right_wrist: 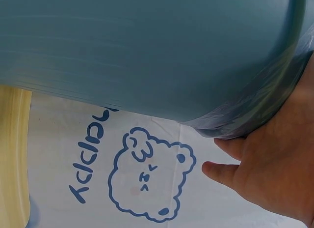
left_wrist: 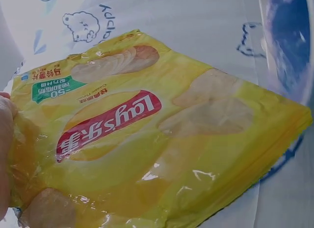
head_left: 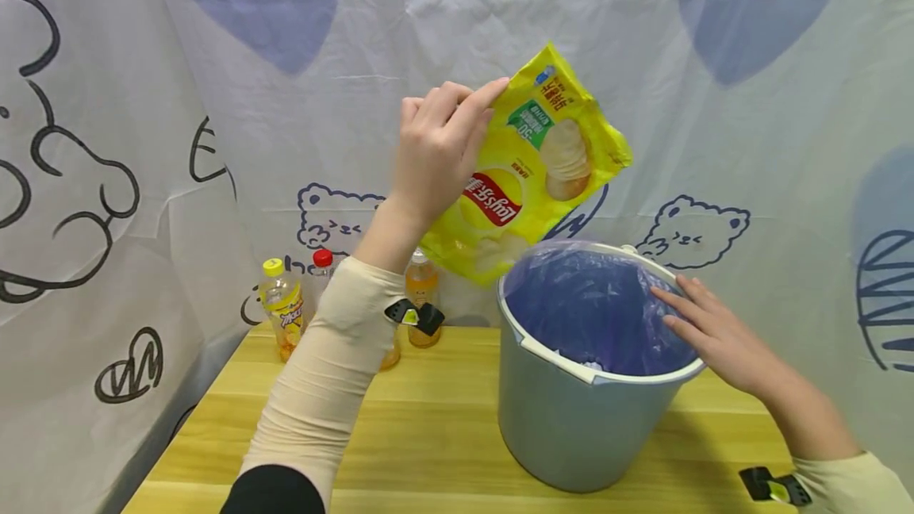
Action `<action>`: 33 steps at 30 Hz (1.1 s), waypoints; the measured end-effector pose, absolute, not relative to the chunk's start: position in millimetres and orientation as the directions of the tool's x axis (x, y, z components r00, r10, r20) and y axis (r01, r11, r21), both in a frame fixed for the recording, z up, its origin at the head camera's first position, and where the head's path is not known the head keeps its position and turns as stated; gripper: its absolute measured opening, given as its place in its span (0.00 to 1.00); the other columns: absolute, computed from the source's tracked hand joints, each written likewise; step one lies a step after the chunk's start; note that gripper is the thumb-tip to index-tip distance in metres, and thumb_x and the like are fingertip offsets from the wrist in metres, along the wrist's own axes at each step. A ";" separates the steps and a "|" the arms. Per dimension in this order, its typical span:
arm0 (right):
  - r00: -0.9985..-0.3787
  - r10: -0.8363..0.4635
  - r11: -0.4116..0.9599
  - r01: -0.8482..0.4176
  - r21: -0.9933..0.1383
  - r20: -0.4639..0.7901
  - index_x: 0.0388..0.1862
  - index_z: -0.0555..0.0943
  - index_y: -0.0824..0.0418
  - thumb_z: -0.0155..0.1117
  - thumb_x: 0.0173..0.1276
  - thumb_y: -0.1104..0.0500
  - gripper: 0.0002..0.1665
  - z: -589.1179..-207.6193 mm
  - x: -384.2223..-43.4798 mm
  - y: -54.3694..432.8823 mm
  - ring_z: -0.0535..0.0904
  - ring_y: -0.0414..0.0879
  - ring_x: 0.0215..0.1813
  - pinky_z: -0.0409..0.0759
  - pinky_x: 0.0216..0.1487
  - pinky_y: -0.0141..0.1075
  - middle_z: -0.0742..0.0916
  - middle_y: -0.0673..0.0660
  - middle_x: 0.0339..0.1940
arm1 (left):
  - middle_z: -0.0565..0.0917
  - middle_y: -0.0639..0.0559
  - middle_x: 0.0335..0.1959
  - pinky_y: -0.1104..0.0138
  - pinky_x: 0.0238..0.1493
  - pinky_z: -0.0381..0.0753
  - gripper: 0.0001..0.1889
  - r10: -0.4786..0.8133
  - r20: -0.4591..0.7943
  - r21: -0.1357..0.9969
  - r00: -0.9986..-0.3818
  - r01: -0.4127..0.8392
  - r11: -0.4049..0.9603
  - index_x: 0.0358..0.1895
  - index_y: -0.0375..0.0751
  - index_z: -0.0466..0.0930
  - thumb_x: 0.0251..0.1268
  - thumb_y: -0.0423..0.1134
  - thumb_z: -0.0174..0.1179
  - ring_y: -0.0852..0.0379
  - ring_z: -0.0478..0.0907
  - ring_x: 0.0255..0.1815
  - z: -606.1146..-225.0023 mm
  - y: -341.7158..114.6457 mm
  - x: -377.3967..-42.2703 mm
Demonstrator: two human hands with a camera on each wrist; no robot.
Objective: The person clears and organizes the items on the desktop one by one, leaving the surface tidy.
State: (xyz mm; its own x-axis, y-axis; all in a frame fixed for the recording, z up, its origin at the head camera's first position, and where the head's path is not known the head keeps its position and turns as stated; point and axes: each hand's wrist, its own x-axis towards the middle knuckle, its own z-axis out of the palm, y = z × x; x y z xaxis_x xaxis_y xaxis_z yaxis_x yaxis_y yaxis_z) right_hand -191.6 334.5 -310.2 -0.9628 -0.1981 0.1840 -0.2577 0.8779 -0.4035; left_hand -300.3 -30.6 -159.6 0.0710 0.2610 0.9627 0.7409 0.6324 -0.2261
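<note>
Near round film-lined bin (head_left: 571,427), glossy crinkled bag (head_left: 531,165) held up.

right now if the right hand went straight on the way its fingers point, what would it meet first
The right hand would likely meet the plastic liner inside the bin first; whether its fingers touch it now is unclear.

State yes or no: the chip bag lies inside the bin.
No, the left hand holds the chip bag up, outside the bin.

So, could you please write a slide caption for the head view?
Left hand holding a yellow chip bag, right hand at a lined bucket.
</note>
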 end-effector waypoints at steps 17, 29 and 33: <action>-0.949 -0.225 0.847 -0.302 -0.438 0.219 0.75 0.61 0.61 0.42 0.78 0.46 0.33 -323.3 -204.4 315.4 0.36 0.72 0.79 0.41 0.67 0.75 0.51 0.72 0.79 | 0.81 0.50 0.37 0.62 0.35 0.65 0.16 0.170 0.977 -0.012 -0.127 0.766 0.642 0.58 0.46 0.80 0.76 0.42 0.49 0.56 0.78 0.36 -183.2 18.7 -309.5; -0.952 -0.217 0.836 -0.296 -0.462 0.218 0.75 0.61 0.60 0.42 0.78 0.46 0.33 -326.3 -206.5 315.3 0.35 0.71 0.79 0.41 0.66 0.75 0.50 0.72 0.79 | 0.76 0.46 0.35 0.75 0.30 0.69 0.15 0.040 0.921 0.332 -0.388 0.833 0.443 0.58 0.39 0.79 0.74 0.38 0.51 0.55 0.71 0.27 -208.5 42.4 -313.5; -0.955 -0.209 0.836 -0.286 -0.468 0.209 0.76 0.60 0.60 0.41 0.78 0.45 0.33 -327.2 -207.1 314.6 0.35 0.72 0.79 0.41 0.66 0.76 0.50 0.72 0.79 | 0.75 0.45 0.35 0.75 0.33 0.70 0.14 0.014 0.893 0.408 -0.449 0.824 0.394 0.57 0.38 0.78 0.74 0.37 0.51 0.55 0.70 0.29 -218.1 48.3 -315.0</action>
